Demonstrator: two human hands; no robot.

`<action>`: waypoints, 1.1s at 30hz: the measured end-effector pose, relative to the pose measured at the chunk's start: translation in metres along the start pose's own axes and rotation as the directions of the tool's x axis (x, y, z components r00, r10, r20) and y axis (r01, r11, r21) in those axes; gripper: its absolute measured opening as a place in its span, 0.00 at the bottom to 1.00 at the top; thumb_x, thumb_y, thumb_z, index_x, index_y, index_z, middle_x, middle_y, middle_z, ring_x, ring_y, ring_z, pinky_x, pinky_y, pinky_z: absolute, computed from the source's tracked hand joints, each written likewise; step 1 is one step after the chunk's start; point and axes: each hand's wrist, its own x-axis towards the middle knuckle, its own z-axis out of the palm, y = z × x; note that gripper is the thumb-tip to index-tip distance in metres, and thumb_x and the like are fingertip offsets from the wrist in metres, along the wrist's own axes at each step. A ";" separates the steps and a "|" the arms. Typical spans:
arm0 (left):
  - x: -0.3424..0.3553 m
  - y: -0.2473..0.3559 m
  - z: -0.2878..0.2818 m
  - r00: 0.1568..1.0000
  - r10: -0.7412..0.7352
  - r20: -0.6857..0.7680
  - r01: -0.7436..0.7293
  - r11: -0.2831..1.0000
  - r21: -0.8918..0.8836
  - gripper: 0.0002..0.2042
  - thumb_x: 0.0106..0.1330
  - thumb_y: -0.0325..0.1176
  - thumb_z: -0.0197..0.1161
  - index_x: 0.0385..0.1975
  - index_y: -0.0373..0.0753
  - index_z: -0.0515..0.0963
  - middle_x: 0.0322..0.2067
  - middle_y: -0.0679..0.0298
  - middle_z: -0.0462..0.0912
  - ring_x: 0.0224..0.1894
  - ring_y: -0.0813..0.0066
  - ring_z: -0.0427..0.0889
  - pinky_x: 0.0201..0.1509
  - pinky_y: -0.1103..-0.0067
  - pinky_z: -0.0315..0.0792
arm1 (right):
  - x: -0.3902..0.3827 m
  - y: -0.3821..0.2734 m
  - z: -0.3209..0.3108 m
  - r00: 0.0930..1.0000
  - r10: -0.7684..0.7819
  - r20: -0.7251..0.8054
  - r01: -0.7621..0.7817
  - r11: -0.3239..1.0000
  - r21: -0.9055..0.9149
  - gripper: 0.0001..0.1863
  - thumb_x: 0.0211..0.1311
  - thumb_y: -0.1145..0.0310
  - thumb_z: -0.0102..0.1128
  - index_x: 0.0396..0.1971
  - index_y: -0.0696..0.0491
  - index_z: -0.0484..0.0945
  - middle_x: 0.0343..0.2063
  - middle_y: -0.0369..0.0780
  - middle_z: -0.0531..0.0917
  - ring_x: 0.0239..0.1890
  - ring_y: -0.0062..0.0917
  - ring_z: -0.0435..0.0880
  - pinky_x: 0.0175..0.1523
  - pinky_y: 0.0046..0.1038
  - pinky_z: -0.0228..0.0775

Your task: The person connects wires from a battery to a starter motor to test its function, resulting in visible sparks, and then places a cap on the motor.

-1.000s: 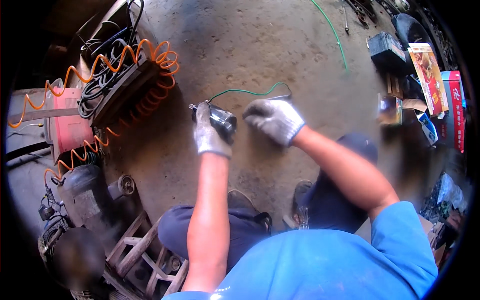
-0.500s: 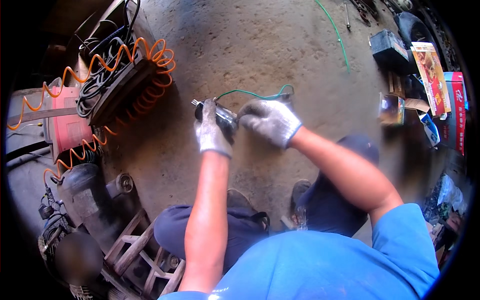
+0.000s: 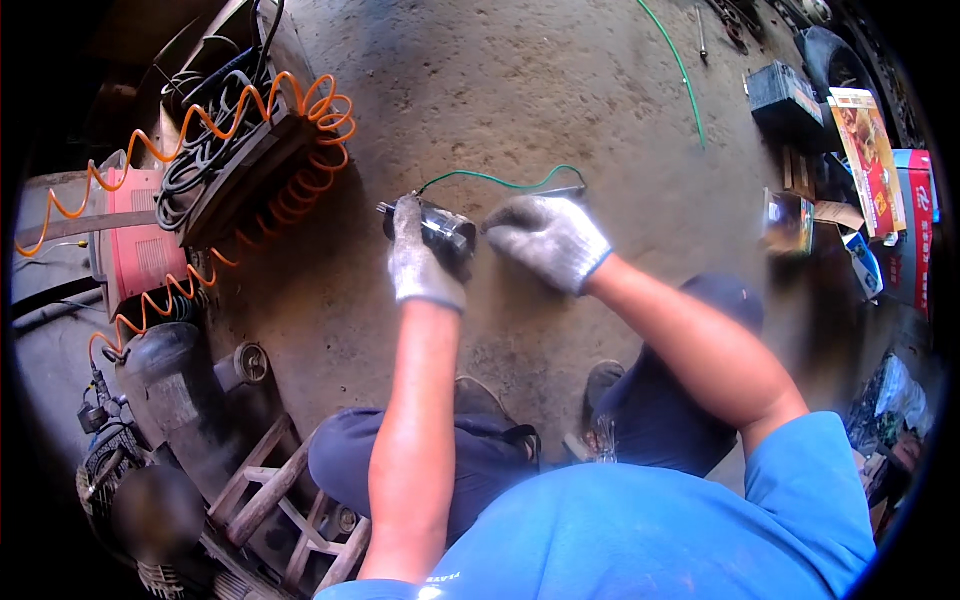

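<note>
In my gloved left hand [image 3: 424, 262] is a dark, shiny cylinder [image 3: 450, 234], its kind not clear, with a short metal stub at its left end. My thumb lies over its top and the fingers are wrapped under it. A thin green wire [image 3: 500, 180] runs from the cylinder's upper left side, arching right to a flat grey piece [image 3: 566, 193] just behind my right hand [image 3: 552, 238]. That gloved hand is closed, fingertips pinched together, a small gap right of the cylinder. Whatever it holds is hidden by the glove.
Left are an orange coiled hose [image 3: 300, 190] over a wooden box [image 3: 235, 185], a pink machine [image 3: 145, 255], a dark tank [image 3: 170, 380] and a wooden stool [image 3: 270, 495]. Right are a battery [image 3: 785, 100], cartons [image 3: 868, 165] and a tyre [image 3: 835, 62]. A green cord [image 3: 685, 80] lies ahead.
My right hand has moved slightly right, away from the cylinder, opening a gap. The cylinder's right end shows more fully, and my left hand has shifted a little left.
</note>
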 end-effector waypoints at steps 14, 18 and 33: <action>0.001 -0.009 -0.004 0.996 0.089 -0.018 -0.080 0.959 0.273 0.20 0.71 0.54 0.68 0.42 0.42 0.79 0.29 0.65 0.84 0.27 0.70 0.85 0.27 0.73 0.80 | 0.002 0.000 0.005 0.998 0.057 0.037 -0.062 0.987 0.150 0.12 0.69 0.66 0.65 0.47 0.55 0.88 0.32 0.40 0.90 0.31 0.22 0.88 0.39 0.30 0.79; 0.005 -0.011 -0.008 0.994 0.110 -0.013 -0.101 0.950 0.296 0.20 0.71 0.53 0.68 0.44 0.41 0.79 0.29 0.63 0.84 0.24 0.70 0.84 0.23 0.74 0.78 | 0.001 0.000 0.009 0.995 0.076 0.068 -0.088 0.976 0.198 0.12 0.70 0.66 0.64 0.47 0.55 0.88 0.31 0.40 0.90 0.28 0.21 0.87 0.37 0.28 0.80; 0.001 -0.016 -0.004 0.982 0.185 0.029 -0.185 0.933 0.310 0.17 0.73 0.48 0.67 0.43 0.39 0.78 0.27 0.60 0.84 0.22 0.67 0.84 0.21 0.72 0.78 | 0.001 0.000 0.008 0.982 0.170 0.082 -0.183 0.963 0.197 0.15 0.69 0.61 0.66 0.45 0.56 0.89 0.27 0.38 0.89 0.26 0.20 0.85 0.34 0.27 0.78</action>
